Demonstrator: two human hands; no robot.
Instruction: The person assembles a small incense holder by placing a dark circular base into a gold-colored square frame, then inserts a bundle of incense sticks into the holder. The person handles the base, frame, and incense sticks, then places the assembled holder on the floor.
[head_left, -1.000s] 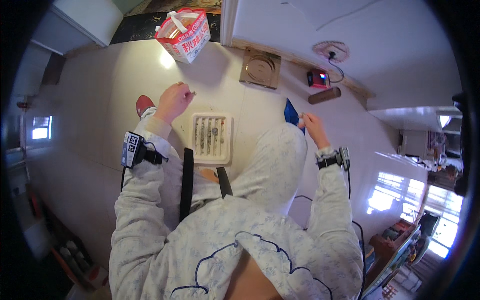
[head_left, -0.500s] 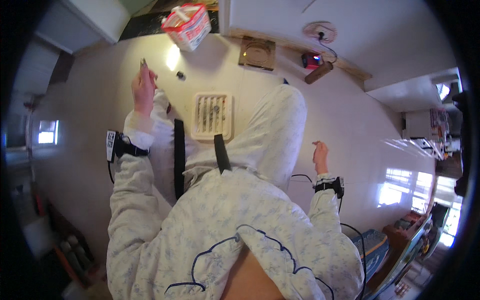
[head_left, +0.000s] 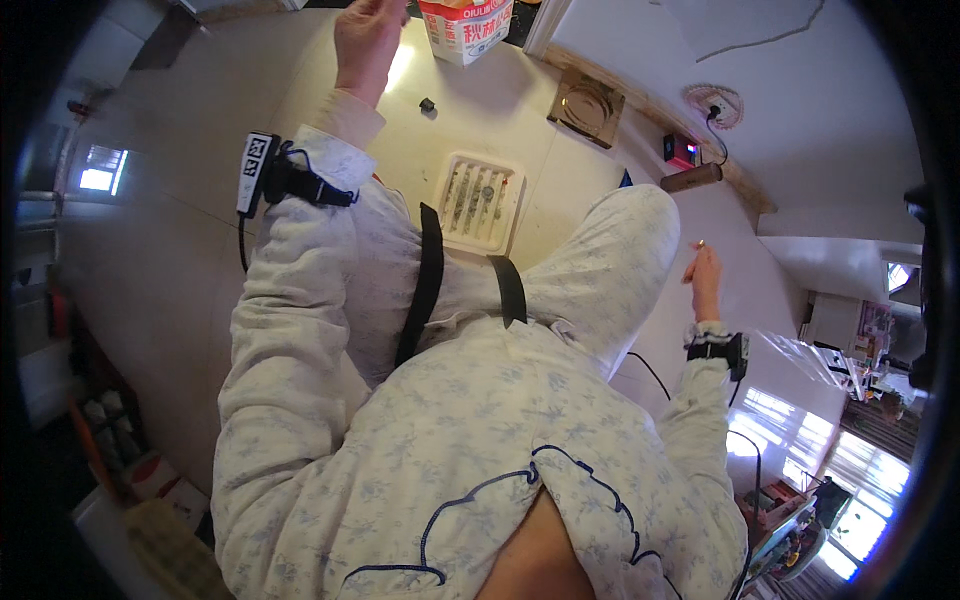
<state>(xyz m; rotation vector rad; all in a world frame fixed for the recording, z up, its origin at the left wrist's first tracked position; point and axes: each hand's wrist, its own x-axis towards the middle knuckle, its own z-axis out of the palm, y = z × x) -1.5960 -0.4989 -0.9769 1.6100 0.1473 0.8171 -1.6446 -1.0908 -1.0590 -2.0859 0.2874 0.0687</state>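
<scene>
My left hand is stretched far forward, up at the picture's top edge, just left of a red-and-white carton box. Its fingers are curled and partly cut off, so whether they hold anything is hidden. My right hand hangs out to the right beside my raised knee and pinches a tiny pale object at its fingertips. A white slotted tray with several thin metal pieces lies on the floor between my legs. A small dark bit lies on the tiles below the carton.
A square floor drain sits near the wall. Beside it are a red device, a brown cylinder and a round wall socket with a cable. Crates and clutter line the left edge.
My left hand has reached forward from beside the tray up to the carton. My right hand has come back from the blue thing by the wall, out to the right, now pinching a tiny object.
</scene>
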